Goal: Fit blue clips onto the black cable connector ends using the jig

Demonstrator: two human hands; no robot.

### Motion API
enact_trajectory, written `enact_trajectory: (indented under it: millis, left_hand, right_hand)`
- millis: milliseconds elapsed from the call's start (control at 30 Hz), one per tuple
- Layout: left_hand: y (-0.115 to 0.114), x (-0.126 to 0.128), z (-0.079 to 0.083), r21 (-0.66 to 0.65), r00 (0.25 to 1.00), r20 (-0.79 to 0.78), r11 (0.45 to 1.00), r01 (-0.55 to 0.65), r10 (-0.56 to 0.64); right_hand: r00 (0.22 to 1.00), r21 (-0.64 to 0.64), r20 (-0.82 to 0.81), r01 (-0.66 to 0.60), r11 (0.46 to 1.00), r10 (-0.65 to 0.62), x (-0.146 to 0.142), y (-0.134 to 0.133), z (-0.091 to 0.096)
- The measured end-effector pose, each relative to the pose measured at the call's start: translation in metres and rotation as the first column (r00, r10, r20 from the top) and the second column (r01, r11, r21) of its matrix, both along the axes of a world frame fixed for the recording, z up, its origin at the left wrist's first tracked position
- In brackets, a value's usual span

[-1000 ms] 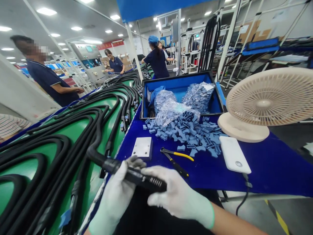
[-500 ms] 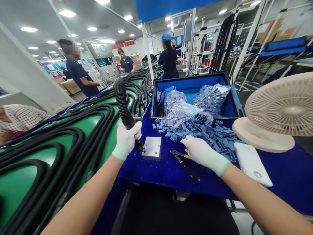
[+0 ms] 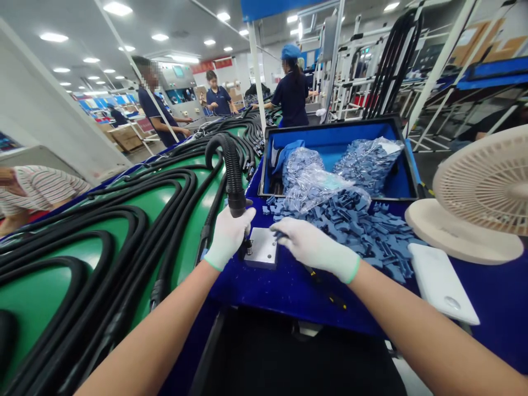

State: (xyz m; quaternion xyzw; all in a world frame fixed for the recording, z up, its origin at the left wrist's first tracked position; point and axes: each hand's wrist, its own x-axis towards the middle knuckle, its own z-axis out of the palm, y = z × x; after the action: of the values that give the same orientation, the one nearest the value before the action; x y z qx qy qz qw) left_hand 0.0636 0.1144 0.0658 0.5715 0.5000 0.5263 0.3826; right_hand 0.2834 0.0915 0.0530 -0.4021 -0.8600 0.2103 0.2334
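My left hand (image 3: 231,231), in a white glove, is closed around the end of a black corrugated hose (image 3: 233,175). From below the fist a dark fitting with a small spring (image 3: 249,247) reaches the left side of a metal block (image 3: 263,242). My gloved right hand (image 3: 307,243) is at the right edge of the block, its fingertips pinched on a small blue-grey plastic piece (image 3: 280,235), mostly hidden by the fingers. Partly under this hand lie pliers (image 3: 338,302) with yellow-and-black handles. A heap of blue-grey plastic pieces (image 3: 363,236) spreads behind it.
A blue bin (image 3: 330,137) with bagged pieces stands behind the heap. On the right are a beige fan (image 3: 466,231) and a white flat device (image 3: 443,283). Black hoses (image 3: 136,220) cover the green conveyor (image 3: 165,198) at left. Several people stand farther back.
My right hand has moved left from the heap to the block, now with a small piece in its fingers. My left hand has brought the hose more upright, its fitting against the block.
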Motion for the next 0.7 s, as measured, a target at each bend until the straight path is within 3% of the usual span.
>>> enact_trajectory:
  millis: [67, 200, 367, 500, 600, 700]
  left_hand:
    - [0.002, -0.003, 0.002, 0.027, 0.999, -0.053, 1.0, 0.008, -0.007]
    - [0.006, -0.009, 0.0, 0.07, 0.994, -0.106, 0.998, -0.007, 0.014]
    - [0.008, -0.011, -0.004, 0.052, 0.997, -0.072, 0.998, 0.02, -0.016]
    - [0.005, -0.013, -0.004, 0.03, 0.998, -0.051, 0.998, 0.047, -0.046]
    - [-0.001, -0.035, -0.006, 0.036, 0.995, -0.084, 0.998, -0.042, 0.045]
    - [-0.02, -0.085, -0.011, 0.019, 0.96, -0.174, 0.975, -0.221, 0.221]
  right_hand:
    - [0.982, -0.064, -0.175, -0.085, 0.994, 0.072, -0.025, 0.01, 0.003]
    - [0.975, -0.186, -0.208, -0.114, 0.976, 0.075, -0.058, 0.031, -0.002]
    - [0.976, -0.326, -0.213, -0.122, 0.937, 0.053, -0.071, 0.047, -0.012]
    - [0.975, -0.376, -0.222, -0.1, 0.921, 0.015, -0.071, 0.045, -0.017]
    - [0.976, -0.364, -0.217, -0.08, 0.928, -0.001, -0.07, 0.038, -0.019]
    - [0.975, -0.356, -0.222, -0.095, 0.93, 0.014, -0.067, 0.034, -0.021]
